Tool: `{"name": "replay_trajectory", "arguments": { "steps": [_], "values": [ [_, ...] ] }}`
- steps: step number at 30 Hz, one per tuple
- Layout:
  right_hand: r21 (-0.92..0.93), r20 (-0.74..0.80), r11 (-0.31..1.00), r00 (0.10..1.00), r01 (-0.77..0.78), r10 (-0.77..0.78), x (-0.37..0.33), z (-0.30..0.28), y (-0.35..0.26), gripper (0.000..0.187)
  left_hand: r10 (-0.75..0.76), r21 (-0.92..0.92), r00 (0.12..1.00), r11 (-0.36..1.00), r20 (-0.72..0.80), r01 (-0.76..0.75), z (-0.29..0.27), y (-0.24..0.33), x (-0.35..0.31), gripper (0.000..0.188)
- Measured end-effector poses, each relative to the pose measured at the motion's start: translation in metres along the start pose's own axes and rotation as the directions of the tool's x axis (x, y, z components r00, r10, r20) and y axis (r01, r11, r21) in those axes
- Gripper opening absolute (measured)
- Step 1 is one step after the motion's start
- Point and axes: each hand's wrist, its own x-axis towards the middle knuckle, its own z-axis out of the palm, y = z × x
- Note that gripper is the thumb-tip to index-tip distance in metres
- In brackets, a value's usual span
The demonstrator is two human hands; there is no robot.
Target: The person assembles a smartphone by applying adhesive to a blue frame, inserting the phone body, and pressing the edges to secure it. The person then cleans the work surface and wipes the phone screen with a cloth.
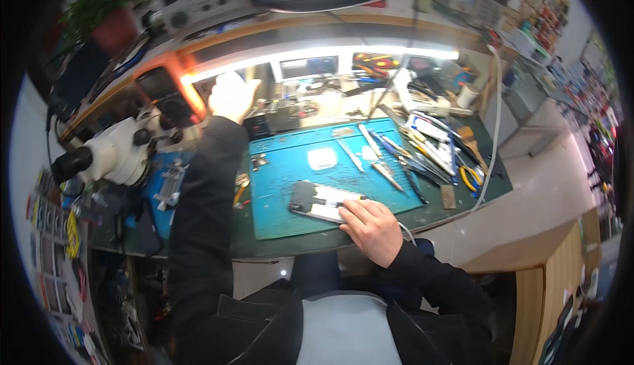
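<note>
An opened phone [323, 201], with its dark and silvery inside showing, lies on the blue work mat [277, 223] near its front edge. My right hand [373, 228] grips the phone's right end, fingers over the top and thumb along the near edge. A white cable [407, 233] comes out beside that hand. At the back of the bench my left hand [231, 98] reaches up under the bright light bar [317, 59], right of the orange multimeter [170, 88]. Glare washes out its fingers, so its hold cannot be made out. A white pad [321, 159] lies on the mat behind the phone.
Tweezers [351, 156] and pen-like tools lie on the mat's right half. Pliers [471, 178] and several hand tools crowd the bench to the right. A white microscope [109, 154] stands at left. A white cord [496, 114] hangs down the right side.
</note>
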Motion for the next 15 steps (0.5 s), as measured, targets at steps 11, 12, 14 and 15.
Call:
{"name": "replay_trajectory", "arguments": {
  "steps": [11,12,14,15],
  "values": [
    [-0.226,-0.207,0.836,0.864,-0.5,0.46,-0.042,-0.058,0.128,0.022,0.015,0.047,0.956,0.998,0.292,-0.03,0.061,-0.072,0.085,0.068],
    [-0.213,-0.203,0.841,0.864,-0.498,0.461,-0.04,-0.056,0.132,0.023,0.011,-0.186,0.959,0.982,0.282,0.043,0.074,-0.092,0.089,0.058],
    [-0.233,-0.203,0.829,0.859,-0.509,0.47,-0.03,-0.048,0.14,0.02,-0.013,-0.723,0.958,0.653,0.286,0.225,0.084,-0.141,0.083,0.039],
    [-0.257,-0.203,0.817,0.855,-0.517,0.477,-0.026,-0.048,0.146,0.019,-0.011,-0.918,0.952,0.263,0.305,0.297,0.084,-0.151,0.075,0.029]
  ]
}}
